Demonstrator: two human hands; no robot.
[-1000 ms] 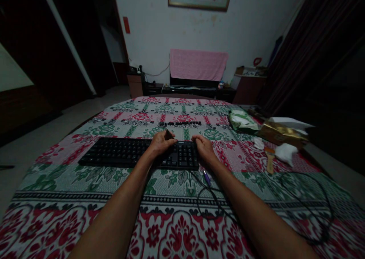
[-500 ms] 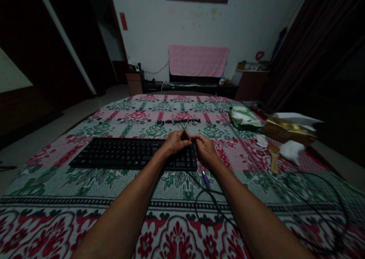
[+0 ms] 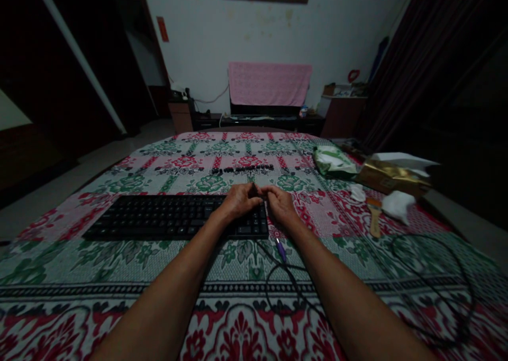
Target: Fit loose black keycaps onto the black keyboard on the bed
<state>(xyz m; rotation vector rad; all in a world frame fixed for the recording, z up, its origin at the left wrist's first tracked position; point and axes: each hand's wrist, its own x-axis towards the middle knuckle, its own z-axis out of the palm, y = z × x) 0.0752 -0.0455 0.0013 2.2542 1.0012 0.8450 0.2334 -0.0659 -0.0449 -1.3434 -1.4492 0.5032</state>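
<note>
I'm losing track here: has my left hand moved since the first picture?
Yes, your left hand has moved right, nearer the right end of the keyboard.

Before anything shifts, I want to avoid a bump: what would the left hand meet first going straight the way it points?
Most likely the right hand, whose curled fingers sit just beyond those of the left hand; whether they touch is unclear.

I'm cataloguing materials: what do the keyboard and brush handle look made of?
Keyboard: probably matte black plastic, judging by its uniformly dark, low-shine surface. Brush handle: likely wood, from its pale tan colour; its finish is too small to tell.
</note>
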